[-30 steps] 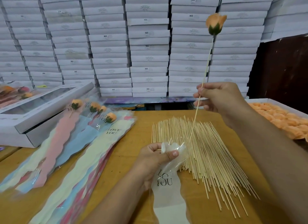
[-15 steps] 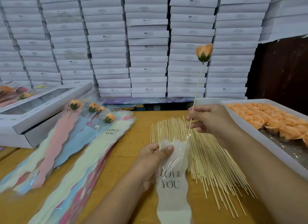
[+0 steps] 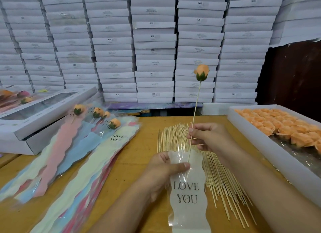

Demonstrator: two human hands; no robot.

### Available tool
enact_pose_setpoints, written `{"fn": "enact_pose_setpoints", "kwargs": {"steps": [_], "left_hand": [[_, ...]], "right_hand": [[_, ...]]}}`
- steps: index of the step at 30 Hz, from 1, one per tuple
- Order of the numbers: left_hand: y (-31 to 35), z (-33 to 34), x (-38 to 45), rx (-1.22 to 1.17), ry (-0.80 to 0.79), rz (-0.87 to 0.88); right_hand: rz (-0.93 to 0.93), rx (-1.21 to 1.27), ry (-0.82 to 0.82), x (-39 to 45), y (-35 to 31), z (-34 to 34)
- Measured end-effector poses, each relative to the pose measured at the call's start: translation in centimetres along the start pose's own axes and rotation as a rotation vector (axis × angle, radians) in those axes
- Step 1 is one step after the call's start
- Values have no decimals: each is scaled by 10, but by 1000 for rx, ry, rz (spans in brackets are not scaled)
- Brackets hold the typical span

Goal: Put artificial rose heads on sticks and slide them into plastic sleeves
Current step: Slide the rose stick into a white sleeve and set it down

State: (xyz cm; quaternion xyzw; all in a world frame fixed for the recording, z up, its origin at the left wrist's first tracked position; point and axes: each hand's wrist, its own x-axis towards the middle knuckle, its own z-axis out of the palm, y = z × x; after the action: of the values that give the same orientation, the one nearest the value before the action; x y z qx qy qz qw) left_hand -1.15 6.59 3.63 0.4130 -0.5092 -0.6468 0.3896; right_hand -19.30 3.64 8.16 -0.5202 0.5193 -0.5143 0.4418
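Pinched between thumb and fingers of the right hand (image 3: 206,137), the stick (image 3: 195,118) stands nearly upright, its lower end already inside the mouth of the sleeve (image 3: 188,194), just above the thumb of the left hand (image 3: 163,170), which grips the sleeve's top edge from the left. At the stick's top the orange rose head (image 3: 201,72) sits well above both hands, in front of the stacked white boxes (image 3: 154,47). Under the hands, the sleeve lies over a spread of bare sticks (image 3: 220,179) on the table (image 3: 137,156). A tray (image 3: 257,133) of orange rose heads runs close along the right forearm. Finished sleeved roses (image 3: 73,146) fan out well to the left, with bare tabletop between them and the left arm.
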Motion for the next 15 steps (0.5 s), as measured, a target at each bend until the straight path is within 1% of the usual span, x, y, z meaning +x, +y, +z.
{"fn": "enact_pose_setpoints", "kwargs": {"steps": [3,6,10,12,15], "left_hand": [[-1,0,1,-11,21,12],[-2,1,1,-5,-7,21],[-3,0,0,46,-50,10],[-2,1,-3,84,-81,-16],[-1,3,-5,106,-104,-37]], "right_hand": [[25,-81,-82,-3,4,2],[42,-143,-147,-6,7,2],[42,-186,-114,-3,-1,-3],[14,-157,-91,-1,-8,-4],[-20,-76,-12,3,-18,-6]]}}
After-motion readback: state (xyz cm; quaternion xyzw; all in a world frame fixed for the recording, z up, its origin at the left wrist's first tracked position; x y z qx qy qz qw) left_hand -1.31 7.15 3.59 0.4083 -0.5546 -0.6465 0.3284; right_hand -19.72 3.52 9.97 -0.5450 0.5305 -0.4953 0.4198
